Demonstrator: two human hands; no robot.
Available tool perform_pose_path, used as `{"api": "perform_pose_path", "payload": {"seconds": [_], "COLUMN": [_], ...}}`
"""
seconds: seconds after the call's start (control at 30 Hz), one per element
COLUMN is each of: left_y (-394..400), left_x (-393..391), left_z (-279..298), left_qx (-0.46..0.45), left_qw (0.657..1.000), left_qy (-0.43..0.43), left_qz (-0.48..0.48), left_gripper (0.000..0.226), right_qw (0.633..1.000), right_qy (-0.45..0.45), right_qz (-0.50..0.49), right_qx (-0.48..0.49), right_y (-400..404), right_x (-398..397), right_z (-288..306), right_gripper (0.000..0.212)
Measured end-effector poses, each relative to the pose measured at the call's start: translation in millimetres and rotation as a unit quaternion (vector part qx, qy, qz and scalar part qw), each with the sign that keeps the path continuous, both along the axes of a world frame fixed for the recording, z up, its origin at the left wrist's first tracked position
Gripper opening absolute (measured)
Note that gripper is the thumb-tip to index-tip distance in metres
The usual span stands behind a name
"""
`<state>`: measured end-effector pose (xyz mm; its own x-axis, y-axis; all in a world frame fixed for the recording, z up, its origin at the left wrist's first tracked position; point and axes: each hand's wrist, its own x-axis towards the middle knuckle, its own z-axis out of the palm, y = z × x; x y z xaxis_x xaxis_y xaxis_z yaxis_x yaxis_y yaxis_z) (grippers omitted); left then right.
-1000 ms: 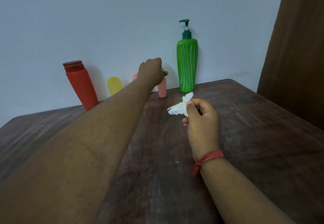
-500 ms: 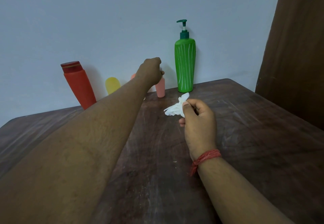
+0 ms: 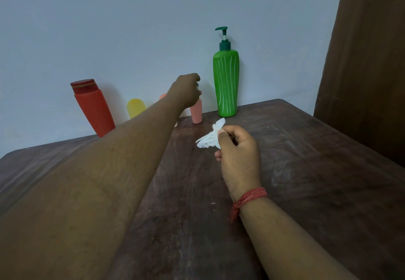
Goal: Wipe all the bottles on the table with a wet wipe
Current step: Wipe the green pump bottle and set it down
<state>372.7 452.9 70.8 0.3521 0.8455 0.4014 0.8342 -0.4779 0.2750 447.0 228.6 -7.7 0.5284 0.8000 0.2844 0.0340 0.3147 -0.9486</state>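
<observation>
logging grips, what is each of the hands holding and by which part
Right hand pinches the crumpled wet wipe at its edge. Left hand grips the small pink bottle by its top.

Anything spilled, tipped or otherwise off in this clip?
Nothing spilled or toppled. The red bottle appears to lean, perhaps only wide-angle distortion. The left hand grips a pink bottle; the right hand pinches the wipe.

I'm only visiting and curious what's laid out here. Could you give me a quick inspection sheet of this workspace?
Surface: dark wooden table, scuffed with pale smears.
Job's things: green pump bottle, red bottle, yellow bottle and pink bottle along the wall; crumpled white wipe.
Clutter: nothing seen.
Hands: left hand grips the pink bottle's top; right hand pinches the wipe.
Cables: nothing seen.
Surroundings: pale blue wall, brown panel at right.
</observation>
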Motion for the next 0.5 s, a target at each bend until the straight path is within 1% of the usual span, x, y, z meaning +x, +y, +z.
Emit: {"api": "perform_pose_path", "payload": {"seconds": [0.17,0.33,0.5], "left_y": [-2.1,-4.9,-6.0], "left_x": [-0.6,-4.3,-2.8], "left_z": [3.9,4.8,7.2], "left_qx": [0.003,0.002,-0.012], "left_qw": [1.000,1.000,1.000], "left_qy": [0.021,0.020,0.018], "left_qz": [0.002,-0.003,-0.002], "left_gripper": [0.046,0.043,0.048], "right_qw": [1.000,1.000,1.000], "right_qy": [-0.010,-0.007,0.000], "right_qz": [0.000,-0.001,0.006], "right_qx": [-0.005,-0.008,-0.010], "right_y": [0.1,-1.3,-1.7], "right_x": [-0.4,-0.7,-0.1], "right_z": [0.4,1.3,2.5], "right_gripper": [0.022,0.025,0.025]}}
